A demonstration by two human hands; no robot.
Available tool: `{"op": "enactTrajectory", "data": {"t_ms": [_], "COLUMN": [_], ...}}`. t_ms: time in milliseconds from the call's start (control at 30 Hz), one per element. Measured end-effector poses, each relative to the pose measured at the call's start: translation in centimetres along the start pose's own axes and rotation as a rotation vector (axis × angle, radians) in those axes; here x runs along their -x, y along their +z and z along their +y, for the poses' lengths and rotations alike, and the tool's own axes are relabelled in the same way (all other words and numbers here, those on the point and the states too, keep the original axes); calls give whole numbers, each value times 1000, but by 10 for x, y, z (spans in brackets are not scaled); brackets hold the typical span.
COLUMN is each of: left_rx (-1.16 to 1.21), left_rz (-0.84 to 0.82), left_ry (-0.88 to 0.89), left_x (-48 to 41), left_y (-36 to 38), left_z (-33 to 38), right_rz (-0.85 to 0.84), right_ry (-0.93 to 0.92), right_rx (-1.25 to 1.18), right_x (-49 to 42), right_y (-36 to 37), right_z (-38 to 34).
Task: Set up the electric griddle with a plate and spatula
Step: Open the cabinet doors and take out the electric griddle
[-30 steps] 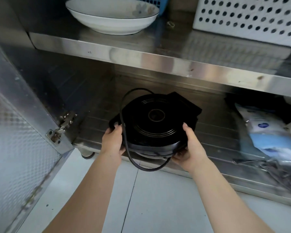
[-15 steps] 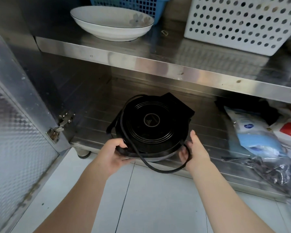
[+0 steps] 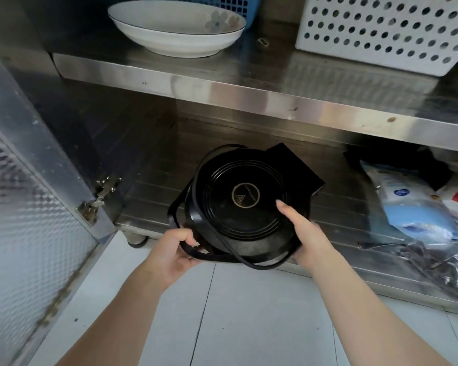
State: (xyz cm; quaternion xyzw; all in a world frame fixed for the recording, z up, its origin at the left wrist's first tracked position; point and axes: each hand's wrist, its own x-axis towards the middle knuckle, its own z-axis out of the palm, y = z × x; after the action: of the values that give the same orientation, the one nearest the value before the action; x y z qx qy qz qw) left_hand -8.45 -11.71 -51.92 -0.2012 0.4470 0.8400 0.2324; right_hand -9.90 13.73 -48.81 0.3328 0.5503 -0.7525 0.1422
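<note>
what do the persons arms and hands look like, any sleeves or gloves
Both forearms are bare up to the frame edge, with no sleeves in view. The left hand and right hand wear no gloves, and no rings, watch or bracelet show. The visible nails look short and unpainted.

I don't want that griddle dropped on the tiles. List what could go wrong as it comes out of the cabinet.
1. The cord hangs in a loose loop below the griddle; it could snag on the lower shelf edge or swing free.
2. The left hand holds the cord along with the rim, and the right hand only clasps the edge, so the tilted griddle may slip.
3. Lifting too high could knock the upper shelf holding the plate.
</note>
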Motion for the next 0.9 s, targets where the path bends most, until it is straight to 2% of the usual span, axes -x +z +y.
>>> {"op": "enactTrajectory", "data": {"t_ms": [200, 367, 433, 533, 600, 667, 833, 900], "left_rx": [38, -46, -83, -343, -588, -684, -548, -513], "left_rz": [27, -2, 81, 190, 152, 110, 74, 125], "left_ry": [-40, -33, -11, -104, -240, -349, -335, -323], "left_x": [41, 105, 128, 164, 194, 225, 288, 314], "left_y": [19, 37, 43, 50, 55, 61, 78, 86], "left_z": [16, 61, 82, 107, 118, 123, 128, 135], "right_rz": [53, 23, 8, -9, 2, 0, 13, -7], "right_ry": [-12, 40, 94, 186, 250, 283, 281, 288], "right_rx": [-42, -10, 20, 132, 204, 260, 302, 318], "right_x": [31, 95, 127, 181, 223, 265, 345, 370], "right_y": [1, 5, 4, 0, -3, -5, -6, 1], "right_z": [-12, -30, -30, -30, -35, -41, -52, -60]}}
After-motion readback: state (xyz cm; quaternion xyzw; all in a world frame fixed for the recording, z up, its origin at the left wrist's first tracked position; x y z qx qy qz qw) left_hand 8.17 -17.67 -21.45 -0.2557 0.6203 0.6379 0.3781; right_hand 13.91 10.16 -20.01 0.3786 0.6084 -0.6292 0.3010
